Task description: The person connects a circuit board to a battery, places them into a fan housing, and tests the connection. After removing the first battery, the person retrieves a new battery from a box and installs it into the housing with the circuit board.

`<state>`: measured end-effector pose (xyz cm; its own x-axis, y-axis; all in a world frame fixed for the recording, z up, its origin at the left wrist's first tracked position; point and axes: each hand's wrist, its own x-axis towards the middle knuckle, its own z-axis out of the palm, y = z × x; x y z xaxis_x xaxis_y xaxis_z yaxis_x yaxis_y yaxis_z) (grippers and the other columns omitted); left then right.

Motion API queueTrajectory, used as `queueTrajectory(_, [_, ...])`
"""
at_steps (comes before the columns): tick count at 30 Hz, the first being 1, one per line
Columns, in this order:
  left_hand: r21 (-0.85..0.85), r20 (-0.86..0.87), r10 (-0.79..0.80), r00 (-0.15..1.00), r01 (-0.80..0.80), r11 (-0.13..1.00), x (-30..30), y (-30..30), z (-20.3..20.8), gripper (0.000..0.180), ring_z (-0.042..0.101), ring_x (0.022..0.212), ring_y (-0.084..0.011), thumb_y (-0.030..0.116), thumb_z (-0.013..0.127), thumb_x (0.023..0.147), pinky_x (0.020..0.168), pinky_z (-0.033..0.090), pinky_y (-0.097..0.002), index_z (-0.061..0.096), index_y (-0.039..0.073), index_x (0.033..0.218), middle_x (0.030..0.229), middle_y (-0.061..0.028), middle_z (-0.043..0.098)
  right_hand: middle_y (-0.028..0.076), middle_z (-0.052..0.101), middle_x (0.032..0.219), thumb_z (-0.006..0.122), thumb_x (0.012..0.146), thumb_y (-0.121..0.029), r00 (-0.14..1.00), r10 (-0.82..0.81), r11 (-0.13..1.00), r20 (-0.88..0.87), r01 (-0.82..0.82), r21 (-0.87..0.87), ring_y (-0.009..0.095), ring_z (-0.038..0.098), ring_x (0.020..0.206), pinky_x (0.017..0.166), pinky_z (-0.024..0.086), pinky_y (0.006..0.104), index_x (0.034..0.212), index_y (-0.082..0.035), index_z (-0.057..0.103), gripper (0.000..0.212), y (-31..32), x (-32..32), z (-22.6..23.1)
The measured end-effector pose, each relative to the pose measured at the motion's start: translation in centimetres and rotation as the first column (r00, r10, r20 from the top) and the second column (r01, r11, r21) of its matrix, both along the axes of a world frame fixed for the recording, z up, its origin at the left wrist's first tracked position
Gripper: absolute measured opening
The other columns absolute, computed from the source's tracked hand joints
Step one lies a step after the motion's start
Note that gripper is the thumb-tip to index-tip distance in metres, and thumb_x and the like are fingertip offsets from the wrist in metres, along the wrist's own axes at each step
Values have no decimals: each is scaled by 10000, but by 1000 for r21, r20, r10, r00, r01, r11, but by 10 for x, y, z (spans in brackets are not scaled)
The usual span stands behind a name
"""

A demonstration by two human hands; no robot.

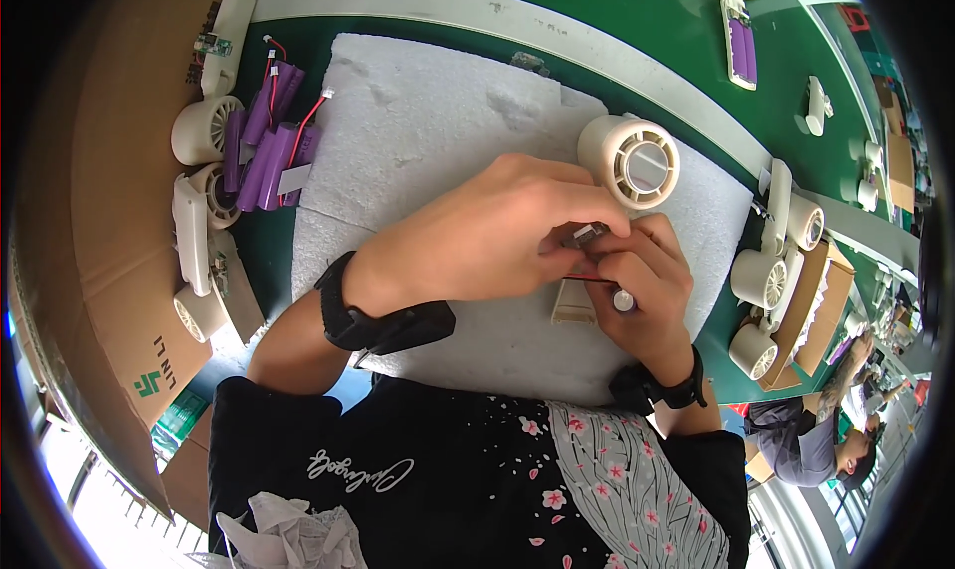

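A cream handheld fan lies on a white foam sheet, its round head beyond my hands. A cream handle end shows below my fingers, and the middle is hidden. My left hand is closed, thumb and fingers pinching a small dark part with a metallic piece, like a connector or board. Curled beside it, my right hand grips something with a round white end. A red wire runs between the two hands. What lies inside my fingers is mostly covered.
Purple battery packs with red leads lie left of the foam, beside cream fan parts and a large cardboard box. More fan bodies and an open carton stand at right. Another person sits farther right.
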<state>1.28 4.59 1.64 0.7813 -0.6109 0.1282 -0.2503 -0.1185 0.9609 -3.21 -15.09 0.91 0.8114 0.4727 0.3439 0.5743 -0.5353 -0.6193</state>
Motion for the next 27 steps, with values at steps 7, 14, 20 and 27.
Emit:
queueTrajectory(7, [30, -40, -103, 994, 104, 994, 4, 8, -1, 235, 648, 749, -219, -102, 683, 696, 645, 531, -293, 671, 40, 882, 855, -71, 645, 38, 638, 799, 720, 525, 77, 999, -46, 999, -23, 46, 7, 243, 546, 732, 614, 463, 315, 738, -77, 593, 292, 3, -2, 1])
queueTrajectory(14, [-4, -99, -141, 985, 142, 990, 10, 12, -2, 207, 636, 750, -193, -93, 700, 708, 643, 519, -286, 671, 36, 868, 845, -63, 632, 69, 631, 819, 734, 597, 78, 999, -20, 994, -43, 24, 106, 238, 554, 722, 610, 460, 307, 746, -65, 584, 254, 2, 4, -1])
queueTrajectory(20, [-65, -108, -165, 980, 159, 985, 11, 12, -9, 141, 612, 666, -192, 5, 730, 730, 612, 495, -308, 683, 37, 859, 815, -75, 653, 125, 608, 837, 746, 658, 38, 983, -73, 936, -170, 126, 328, 214, 545, 666, 571, 447, 291, 781, -41, 587, 216, -5, -2, -2])
queueTrajectory(27, [-33, -169, -166, 972, 162, 986, 14, 15, -2, 130, 595, 723, -157, 25, 771, 762, 635, 483, -263, 685, 6, 857, 837, -63, 612, 121, 587, 816, 749, 696, -3, 998, -52, 964, -40, 61, 260, 203, 538, 637, 538, 429, 277, 862, -13, 655, 191, -10, 1, -1])
